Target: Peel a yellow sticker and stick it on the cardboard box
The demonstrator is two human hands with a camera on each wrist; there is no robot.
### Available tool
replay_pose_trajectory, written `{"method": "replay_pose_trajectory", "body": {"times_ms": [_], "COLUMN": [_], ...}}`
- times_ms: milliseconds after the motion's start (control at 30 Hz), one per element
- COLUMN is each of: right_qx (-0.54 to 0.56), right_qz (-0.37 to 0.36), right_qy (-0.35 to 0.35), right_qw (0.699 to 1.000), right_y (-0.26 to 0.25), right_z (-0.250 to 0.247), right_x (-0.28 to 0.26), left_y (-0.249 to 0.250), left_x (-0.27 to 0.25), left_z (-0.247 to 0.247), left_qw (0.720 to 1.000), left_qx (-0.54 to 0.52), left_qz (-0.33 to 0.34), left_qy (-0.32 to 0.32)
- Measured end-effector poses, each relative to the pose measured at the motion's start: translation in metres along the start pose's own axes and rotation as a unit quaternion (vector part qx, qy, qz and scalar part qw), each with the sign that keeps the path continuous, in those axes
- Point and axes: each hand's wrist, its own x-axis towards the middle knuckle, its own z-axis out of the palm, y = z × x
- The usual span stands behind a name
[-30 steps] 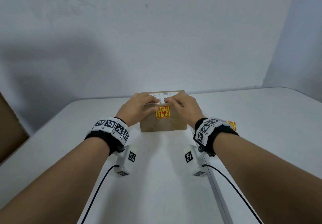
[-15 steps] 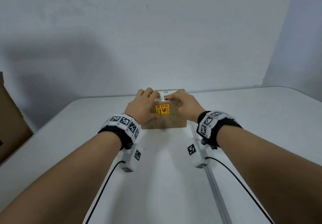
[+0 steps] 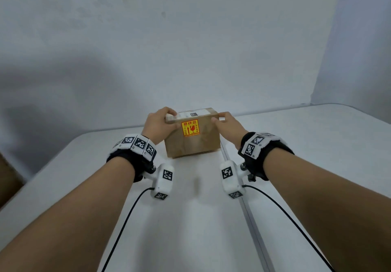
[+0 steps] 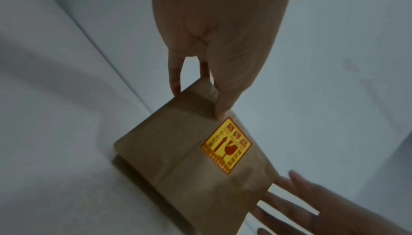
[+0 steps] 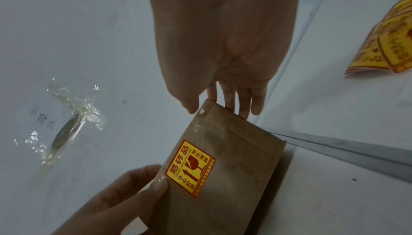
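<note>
A brown cardboard box (image 3: 191,142) stands on the white table (image 3: 190,218) with a yellow-and-red sticker (image 3: 190,128) stuck flat on its near face. My left hand (image 3: 159,123) grips the upper left corner, thumb on the near face beside the sticker and fingers over the top. My right hand (image 3: 226,122) holds the upper right corner between thumb and fingers. The left wrist view shows the left hand's thumb (image 4: 220,111) next to the sticker (image 4: 226,146) on the box (image 4: 178,159). In the right wrist view, the right hand's fingers (image 5: 243,108) lie along the edge of the box (image 5: 234,186).
A sheet of yellow stickers (image 5: 390,41) lies on the table right of the box. A table seam (image 3: 243,197) runs toward me past the box's right side. A brown cardboard piece (image 3: 6,178) stands at the far left. Clear tape (image 5: 69,124) is stuck on the wall behind.
Both hands slid outward from the middle of the box to its upper corners, uncovering the whole sticker. The near face now shows more fully.
</note>
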Motion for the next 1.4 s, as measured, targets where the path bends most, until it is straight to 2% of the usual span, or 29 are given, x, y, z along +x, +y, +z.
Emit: {"method": "replay_pose_trajectory", "body": {"times_ms": [133,233,300,400,533,633,733,900,1067,1400], "right_qx": [0.056,0.091,0.107,0.094,0.054,0.049,0.041,0.033,-0.002,-0.043], "right_qz": [-0.001,0.004,0.011,0.014,0.018,0.017,0.014,0.008,-0.012,-0.059], "right_qy": [-0.006,0.001,0.008,0.016,0.002,0.013,0.025,0.040,0.038,0.046], "right_qw": [0.998,0.996,0.994,0.995,0.998,0.999,0.999,0.999,0.999,0.996], "right_y": [-0.007,-0.012,-0.014,-0.011,0.005,0.015,0.015,0.008,0.008,-0.009], "right_z": [-0.004,-0.008,-0.008,-0.005,-0.001,-0.001,-0.002,-0.005,-0.003,-0.006], "right_x": [0.008,0.015,0.022,0.034,0.042,0.042,0.039,0.030,0.030,0.013], "left_y": [-0.007,-0.003,-0.002,-0.005,-0.006,-0.006,-0.009,-0.015,-0.010,-0.001], "left_x": [0.010,0.016,0.020,0.024,0.014,0.007,0.005,0.004,0.006,0.009], "left_z": [0.002,0.001,0.000,0.003,0.013,0.014,0.014,0.018,0.024,0.030], "left_qw": [0.991,0.977,0.970,0.980,0.993,0.983,0.963,0.975,0.989,0.985], "left_qx": [-0.070,-0.108,-0.139,-0.111,0.026,0.109,0.157,0.158,0.134,0.153], "left_qz": [-0.094,-0.123,-0.145,-0.152,-0.089,-0.021,-0.005,0.020,0.005,-0.007], "left_qy": [0.071,0.135,0.140,0.064,-0.077,-0.148,-0.218,-0.158,-0.068,-0.082]}}
